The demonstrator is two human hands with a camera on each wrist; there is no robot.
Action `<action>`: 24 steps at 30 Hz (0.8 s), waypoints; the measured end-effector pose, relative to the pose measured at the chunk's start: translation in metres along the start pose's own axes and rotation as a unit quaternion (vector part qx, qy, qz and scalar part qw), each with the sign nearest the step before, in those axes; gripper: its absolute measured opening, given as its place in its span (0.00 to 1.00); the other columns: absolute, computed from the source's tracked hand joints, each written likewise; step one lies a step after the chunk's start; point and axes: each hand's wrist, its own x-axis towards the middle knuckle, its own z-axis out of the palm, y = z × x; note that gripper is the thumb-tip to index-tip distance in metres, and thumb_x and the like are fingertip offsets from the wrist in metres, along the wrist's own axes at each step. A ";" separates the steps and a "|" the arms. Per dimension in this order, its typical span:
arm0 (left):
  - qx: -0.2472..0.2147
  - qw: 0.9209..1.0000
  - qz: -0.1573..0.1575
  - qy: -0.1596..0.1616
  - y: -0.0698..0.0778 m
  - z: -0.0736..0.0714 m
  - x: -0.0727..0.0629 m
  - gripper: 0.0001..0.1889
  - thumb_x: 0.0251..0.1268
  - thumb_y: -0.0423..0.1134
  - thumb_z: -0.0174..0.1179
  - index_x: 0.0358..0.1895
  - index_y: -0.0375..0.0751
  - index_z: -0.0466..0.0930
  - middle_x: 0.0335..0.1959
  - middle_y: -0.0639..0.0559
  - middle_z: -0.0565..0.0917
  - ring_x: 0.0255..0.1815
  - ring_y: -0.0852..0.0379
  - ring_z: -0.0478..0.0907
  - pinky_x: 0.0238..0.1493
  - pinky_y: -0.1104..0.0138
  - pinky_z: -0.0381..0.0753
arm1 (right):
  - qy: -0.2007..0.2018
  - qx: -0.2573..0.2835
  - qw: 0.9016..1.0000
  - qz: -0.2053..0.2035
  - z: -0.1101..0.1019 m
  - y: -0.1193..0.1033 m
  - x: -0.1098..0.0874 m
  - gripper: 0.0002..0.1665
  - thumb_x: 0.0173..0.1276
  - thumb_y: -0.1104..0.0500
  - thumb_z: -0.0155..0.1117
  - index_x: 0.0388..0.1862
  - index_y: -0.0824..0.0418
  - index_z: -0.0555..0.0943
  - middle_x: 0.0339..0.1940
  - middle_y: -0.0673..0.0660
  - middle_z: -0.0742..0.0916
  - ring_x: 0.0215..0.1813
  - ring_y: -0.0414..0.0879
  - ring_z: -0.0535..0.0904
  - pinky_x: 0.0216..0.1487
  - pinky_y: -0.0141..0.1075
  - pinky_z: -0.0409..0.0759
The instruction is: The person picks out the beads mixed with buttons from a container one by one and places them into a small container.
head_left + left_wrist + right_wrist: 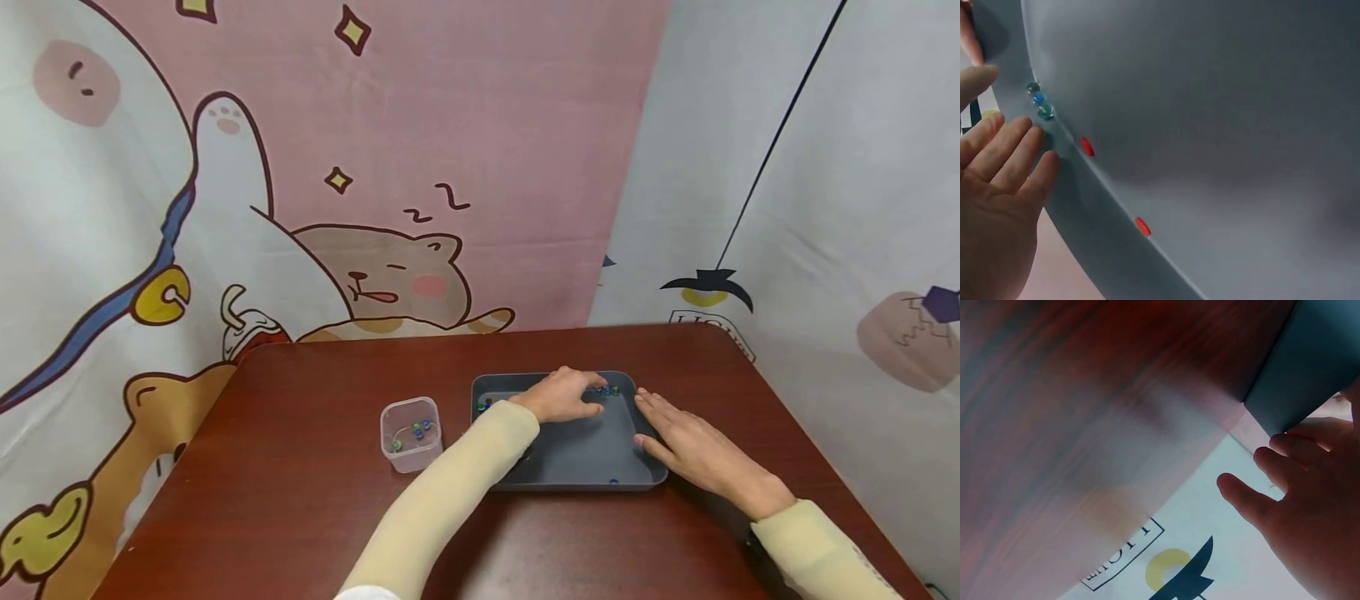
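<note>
My left hand (pixel 562 395) reaches over a grey tray (pixel 585 454), its fingers extended towards its far side. Close to those fingertips, several glass marbles (pixel 1040 100) lie in a short row along the tray's edge. Two small red oval pieces, one a red piece (pixel 1087 146) and the other a red piece (pixel 1142 226), lie along that same edge in the left wrist view. My right hand (pixel 697 446) is at the tray's right side, fingers stretched out by the rim and holding nothing. The left sleeve hides part of the tray.
Left of the tray stands a clear plastic container (pixel 417 463) with several marbles in it. More marbles (pixel 483 407) sit at the tray's left end, and a blue marble (pixel 613 482) is by its near wall. All stand on a brown table (pixel 315 450); printed cloth hangs behind.
</note>
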 end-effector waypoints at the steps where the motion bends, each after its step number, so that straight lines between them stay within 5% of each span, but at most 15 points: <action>1: 0.003 1.000 -0.001 0.003 0.000 0.001 0.002 0.27 0.75 0.49 0.63 0.74 0.48 0.74 0.70 0.59 0.78 0.68 0.64 0.75 0.67 0.69 0.73 | 0.001 0.001 1.000 -0.001 0.000 0.000 0.000 0.42 0.77 0.45 0.63 0.77 0.72 0.67 0.79 0.70 0.68 0.77 0.68 0.66 0.66 0.66 0.71; 13: 0.040 0.999 -0.006 0.018 0.000 0.012 0.012 0.25 0.75 0.47 0.64 0.72 0.51 0.77 0.67 0.61 0.80 0.61 0.67 0.80 0.59 0.73 0.78 | -0.002 0.010 1.000 -0.004 -0.001 -0.002 -0.001 0.42 0.78 0.45 0.63 0.77 0.73 0.66 0.79 0.71 0.68 0.76 0.68 0.66 0.67 0.64 0.71; 24: 0.076 0.997 0.000 0.024 -0.004 0.013 0.009 0.21 0.75 0.44 0.64 0.68 0.49 0.81 0.66 0.58 0.81 0.69 0.63 0.74 0.68 0.70 0.71 | 0.004 0.011 1.000 -0.009 -0.004 -0.004 -0.003 0.42 0.77 0.47 0.64 0.76 0.74 0.66 0.78 0.71 0.68 0.76 0.67 0.67 0.68 0.62 0.71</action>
